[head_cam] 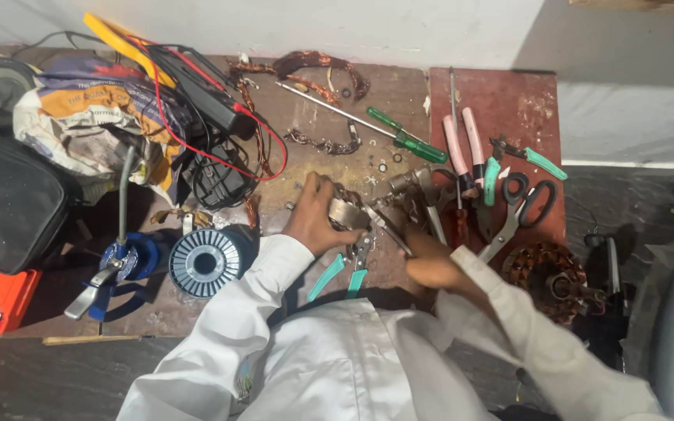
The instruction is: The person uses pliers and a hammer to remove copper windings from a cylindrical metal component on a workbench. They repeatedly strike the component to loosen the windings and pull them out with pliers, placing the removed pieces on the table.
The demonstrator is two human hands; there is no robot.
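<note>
My left hand (313, 214) grips a small round metal stator (347, 210) with copper windings, held just above a brown wooden workbench (384, 93). A thin metal tool (388, 228) is in my right hand (431, 261), and its tip pokes into the stator's side. Pliers with teal handles (345, 273) lie under both hands. I wear white sleeves.
Scissors (520, 206), pink-handled pliers (462, 144), a green screwdriver (403, 136) and a hammer (423, 195) lie to the right. A wound stator (548, 277) sits at the right edge. A grey spool (204, 261), a blue clamp (122, 261), tangled red and black wires (212, 117), a black bag (5, 199) crowd the left.
</note>
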